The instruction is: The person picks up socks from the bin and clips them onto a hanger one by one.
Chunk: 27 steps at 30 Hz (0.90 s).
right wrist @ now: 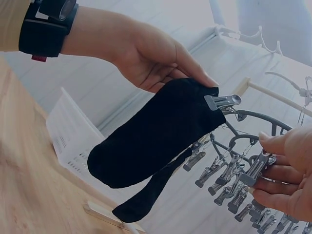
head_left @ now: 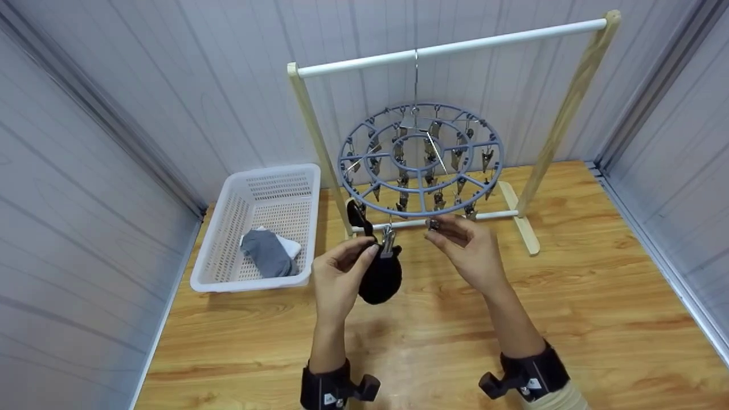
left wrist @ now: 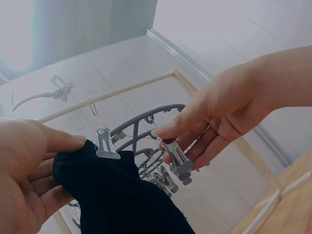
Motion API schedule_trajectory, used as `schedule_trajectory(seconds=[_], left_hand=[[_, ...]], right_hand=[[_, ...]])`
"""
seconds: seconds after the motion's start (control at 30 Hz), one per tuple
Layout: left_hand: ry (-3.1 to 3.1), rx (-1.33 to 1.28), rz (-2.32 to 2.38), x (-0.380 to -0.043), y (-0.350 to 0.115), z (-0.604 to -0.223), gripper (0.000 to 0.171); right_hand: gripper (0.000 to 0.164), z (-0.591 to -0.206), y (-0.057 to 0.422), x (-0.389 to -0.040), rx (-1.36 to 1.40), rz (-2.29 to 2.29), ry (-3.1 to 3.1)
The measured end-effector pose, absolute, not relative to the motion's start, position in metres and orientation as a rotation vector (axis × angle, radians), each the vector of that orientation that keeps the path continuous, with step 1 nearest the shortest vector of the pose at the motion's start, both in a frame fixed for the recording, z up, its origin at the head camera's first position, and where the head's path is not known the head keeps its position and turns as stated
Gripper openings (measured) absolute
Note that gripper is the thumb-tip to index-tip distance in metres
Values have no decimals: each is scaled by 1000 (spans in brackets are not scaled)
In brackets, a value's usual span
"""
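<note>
A black sock (right wrist: 151, 131) hangs from a metal clip (left wrist: 105, 144) at the near rim of a round grey clip hanger (head_left: 421, 191). The left hand (head_left: 340, 273) pinches the edge of that sock beside the clip, thumb on one face and fingers behind. A second metal clip (right wrist: 256, 168) of the hanger is between the thumb and fingers of the right hand (head_left: 470, 253), with no cloth in its jaws. Another black sock (right wrist: 151, 192) hangs behind the first, farther left along the rim.
The hanger hooks over the white bar (head_left: 455, 48) of a wooden-legged rack (head_left: 561, 114). Left of it, a white plastic basket (head_left: 208, 245) on the wooden floor (head_left: 433, 341) contains a grey sock (head_left: 267, 253) and something white (head_left: 289, 246). Several other clips dangle beneath the rings.
</note>
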<state>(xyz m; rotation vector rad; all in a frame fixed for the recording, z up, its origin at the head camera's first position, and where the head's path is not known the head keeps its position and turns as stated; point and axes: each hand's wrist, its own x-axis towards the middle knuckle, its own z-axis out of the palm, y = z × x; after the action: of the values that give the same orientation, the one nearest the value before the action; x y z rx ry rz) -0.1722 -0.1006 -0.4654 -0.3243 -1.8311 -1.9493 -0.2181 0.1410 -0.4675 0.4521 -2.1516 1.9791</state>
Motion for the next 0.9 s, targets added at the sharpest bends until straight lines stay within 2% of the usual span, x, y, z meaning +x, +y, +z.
schedule_trajectory(seconds=[0.33,0.67,0.9], left_hand=[[-1933,-260,-1925,-176,-98,-464,15],[-1997,-206,-1937,-183,-99,-470,16],[-1980,-200,-1979,-188,-101,-475,18]], right_hand=[[27,-462,146,-218,428,2077,-2112],[31,-461,148,-217,425,2114,-2079],[28,-461,149,-217,433,2103,-2075]])
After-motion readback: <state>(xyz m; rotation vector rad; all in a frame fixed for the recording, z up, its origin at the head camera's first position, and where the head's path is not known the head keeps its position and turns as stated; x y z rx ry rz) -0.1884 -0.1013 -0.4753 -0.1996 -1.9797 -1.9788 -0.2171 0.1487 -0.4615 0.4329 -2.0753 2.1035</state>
